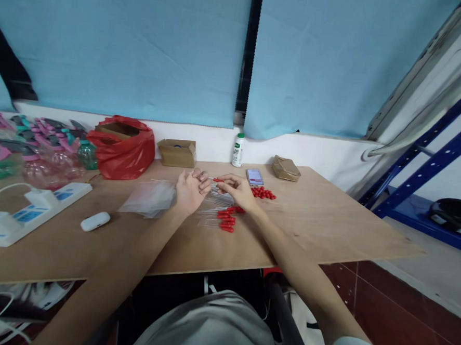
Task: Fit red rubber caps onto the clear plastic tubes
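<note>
Above the table, my right hand (237,189) pinches the red rubber bulb of a dropper (218,180). My left hand (192,192) is turned palm up with fingers curled around the dropper's thin clear tube, most of which is hidden. Below the hands lie several droppers with red bulbs (226,220), their clear tubes pointing left. Loose glass tubes (221,197) sit under my right hand. A pile of loose red bulbs (264,194) is just right of that hand. Clear plastic bags (149,197) lie flat to the left of my left hand.
Along the back stand a red plastic bag (124,150), a cardboard box (177,153), a white bottle (238,150), a phone (254,177) and a brown paper packet (286,168). At left are spray bottles (54,156), a power strip (36,214) and a white earbud case (95,221).
</note>
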Tool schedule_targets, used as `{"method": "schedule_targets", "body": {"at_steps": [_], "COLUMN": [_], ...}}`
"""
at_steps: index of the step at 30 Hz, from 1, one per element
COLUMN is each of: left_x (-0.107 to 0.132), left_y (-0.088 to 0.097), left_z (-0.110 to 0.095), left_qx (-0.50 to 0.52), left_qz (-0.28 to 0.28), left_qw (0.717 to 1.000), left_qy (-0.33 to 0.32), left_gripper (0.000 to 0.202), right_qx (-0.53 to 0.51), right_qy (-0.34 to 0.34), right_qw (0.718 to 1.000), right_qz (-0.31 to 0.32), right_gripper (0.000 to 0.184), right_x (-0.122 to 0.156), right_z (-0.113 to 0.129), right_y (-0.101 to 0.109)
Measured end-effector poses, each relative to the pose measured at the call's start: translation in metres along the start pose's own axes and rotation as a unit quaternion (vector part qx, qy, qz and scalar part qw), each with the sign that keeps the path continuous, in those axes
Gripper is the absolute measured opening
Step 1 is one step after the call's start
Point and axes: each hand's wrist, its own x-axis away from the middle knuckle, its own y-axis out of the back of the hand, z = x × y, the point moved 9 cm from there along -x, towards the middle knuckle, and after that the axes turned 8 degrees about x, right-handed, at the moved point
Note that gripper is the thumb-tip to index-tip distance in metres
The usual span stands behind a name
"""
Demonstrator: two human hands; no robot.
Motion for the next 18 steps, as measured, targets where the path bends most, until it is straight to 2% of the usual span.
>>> {"method": "schedule_targets", "body": {"at_steps": [7, 18], "left_x": [0.0003, 0.0033], "left_y": [-0.0012, -0.0007], "left_z": [0.0006, 0.0036], "left_qx": [-0.03, -0.048], "left_qz": [-0.014, -0.017], "left_qw": [0.999, 0.998], "left_qy": [-0.017, -0.028], "left_gripper": [0.044, 0.044], "right_qx": [-0.048, -0.042], "right_qy": [-0.015, -0.001], "right_qw": [0.999, 0.998], "right_qz": [-0.022, -0.041], "right_gripper": [0.041, 0.038], "right_x": [-0.0009, 0.0003], "right_z": [-0.0067, -0.005], "right_y": [0.0002, 0.0017]}}
